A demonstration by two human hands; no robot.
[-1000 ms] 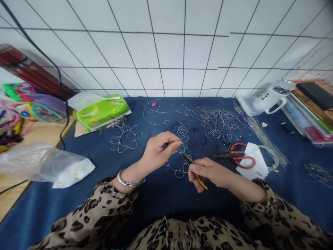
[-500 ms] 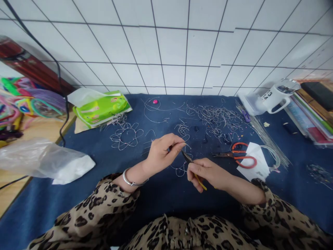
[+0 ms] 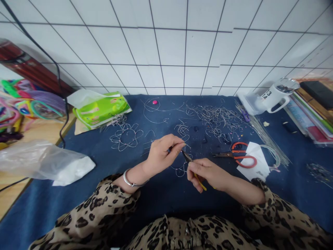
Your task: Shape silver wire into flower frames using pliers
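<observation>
My left hand (image 3: 162,152) pinches a thin bent wire piece (image 3: 179,169) just above the blue cloth (image 3: 47,205), thumb and fingers closed on its upper part. My right hand (image 3: 205,172) is wrapped round small pliers with yellow handles (image 3: 194,167), whose dark jaws point up-left and meet the wire at my left fingertips. A silver bangle sits on my left wrist. A finished wire flower shape (image 3: 126,136) lies on the cloth to the left.
Loose wire scraps (image 3: 217,121) cover the far middle of the cloth. Red-handled scissors (image 3: 238,157) lie on white paper at the right, beside straight wire rods (image 3: 265,139). A white mug (image 3: 274,97), stacked books, a green tissue pack (image 3: 102,109) and a clear plastic bag (image 3: 44,161) ring the cloth.
My left hand has shifted slightly right and lower, closer to the pliers' jaws. My right hand has hardly moved. The view has tilted a little.
</observation>
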